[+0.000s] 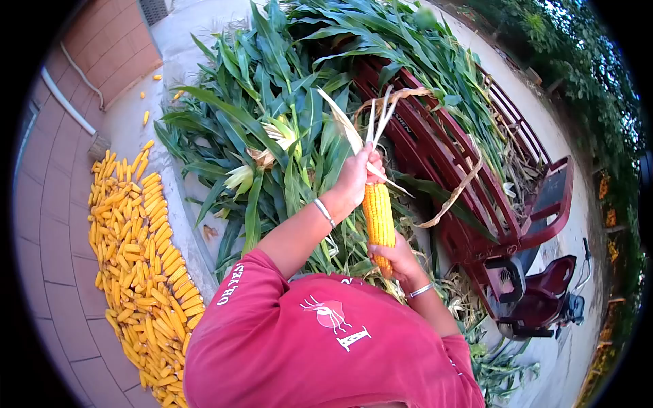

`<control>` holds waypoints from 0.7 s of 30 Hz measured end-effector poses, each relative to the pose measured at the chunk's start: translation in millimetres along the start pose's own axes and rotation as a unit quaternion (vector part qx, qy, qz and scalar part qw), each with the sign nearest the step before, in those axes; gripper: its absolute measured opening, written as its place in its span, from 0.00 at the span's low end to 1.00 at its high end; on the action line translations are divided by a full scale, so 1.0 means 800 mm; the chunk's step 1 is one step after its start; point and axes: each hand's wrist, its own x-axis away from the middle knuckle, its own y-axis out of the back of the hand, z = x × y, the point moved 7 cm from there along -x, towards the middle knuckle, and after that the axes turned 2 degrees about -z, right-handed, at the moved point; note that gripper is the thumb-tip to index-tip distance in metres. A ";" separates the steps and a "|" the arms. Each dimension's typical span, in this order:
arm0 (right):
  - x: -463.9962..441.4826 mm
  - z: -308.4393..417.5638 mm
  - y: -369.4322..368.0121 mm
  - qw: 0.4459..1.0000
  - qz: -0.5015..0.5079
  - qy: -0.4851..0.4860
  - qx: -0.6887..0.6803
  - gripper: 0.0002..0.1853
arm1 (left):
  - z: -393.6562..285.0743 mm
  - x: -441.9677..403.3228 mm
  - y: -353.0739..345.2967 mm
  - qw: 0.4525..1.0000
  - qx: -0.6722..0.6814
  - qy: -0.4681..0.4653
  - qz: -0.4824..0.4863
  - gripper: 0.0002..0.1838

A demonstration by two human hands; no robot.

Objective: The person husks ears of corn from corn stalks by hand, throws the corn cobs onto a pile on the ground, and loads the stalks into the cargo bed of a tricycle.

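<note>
A yellow ear of corn (pixel 379 216) is held upright in front of the red shirt, its kernels bare. My left hand (pixel 359 175) is closed around its upper end and the pale husk strips (pixel 348 122), which stick out above the fist. Lower down, my right hand (pixel 400 261) is wrapped round the bottom end of the same ear. Behind both hands lies a big heap of green corn stalks (pixel 272 149), with a partly opened, pale husk (pixel 262 158) among the leaves.
Husked yellow cobs (pixel 146 272) form a long pile at the left, beside a tiled wall (pixel 75 306). At the right stands a dark red three-wheeled cart (pixel 469 204) loaded with stalks, its seat (pixel 547 282) at the lower right. Loose husks and leaves lie below it.
</note>
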 end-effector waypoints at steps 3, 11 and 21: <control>0.002 -0.010 -0.033 0.937 0.060 -0.031 -0.343 0.27 | -0.006 -0.025 0.009 0.977 0.181 -0.043 -0.106 0.18; -0.027 -0.018 0.043 0.972 -0.132 0.032 -0.190 0.14 | 0.030 -0.085 0.137 0.984 -0.160 0.018 -0.074 0.20; -0.015 -0.068 0.054 0.982 -0.048 -0.077 0.163 0.29 | 0.275 0.075 0.163 0.927 0.047 0.372 -0.015 0.19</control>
